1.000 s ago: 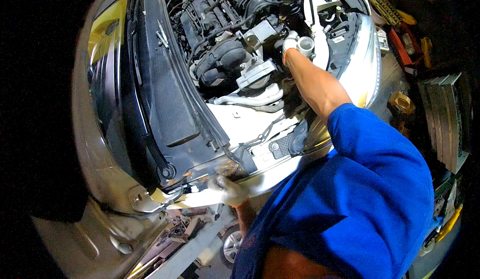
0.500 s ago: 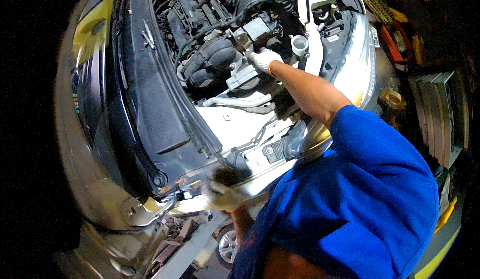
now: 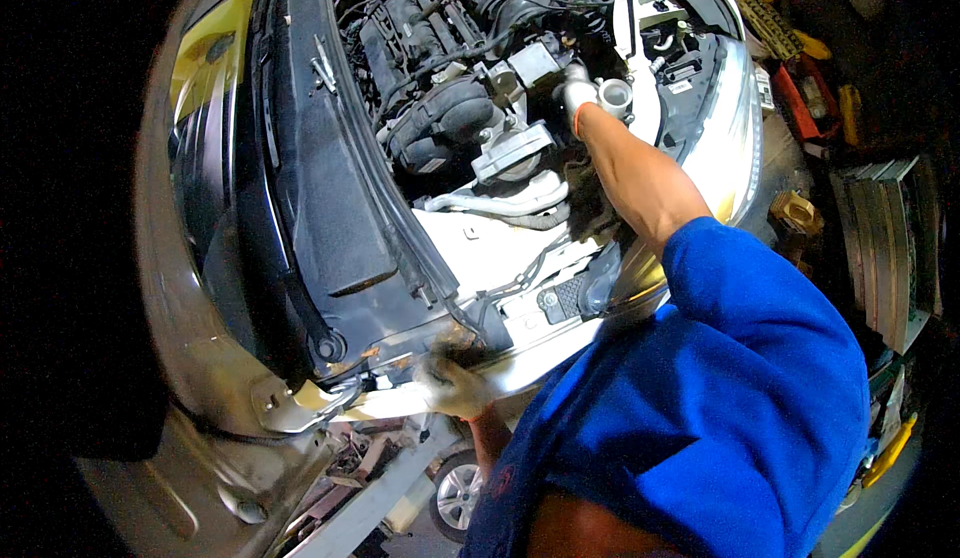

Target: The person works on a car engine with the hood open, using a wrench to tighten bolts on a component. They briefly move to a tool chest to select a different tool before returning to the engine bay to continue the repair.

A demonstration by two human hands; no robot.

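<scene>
My right hand (image 3: 577,90), in a white glove with an orange cuff, reaches into the engine bay. It is beside an open white filler neck (image 3: 614,95) and the silver box-shaped part (image 3: 536,62). Motion blur smears its fingers, so any grip is unclear. Below and left of it, a grey metal bracket (image 3: 512,151) sits near two pale hoses (image 3: 510,201). My left hand (image 3: 456,390), also gloved, is at the near fender edge (image 3: 540,358). A blurred dark patch lies just above it; its fingers do not show clearly.
Slim metal tools (image 3: 322,70) lie on the black cowl panel (image 3: 345,188). The headlight (image 3: 733,123) borders the bay at right. Beyond it are a red tray (image 3: 803,103) and stacked metal-edged panels (image 3: 880,248). A wheel (image 3: 458,494) shows below.
My right hand has left the grey bracket area and moved right, up to the white filler neck. My left hand stays at the fender edge. The whole view has shifted slightly.
</scene>
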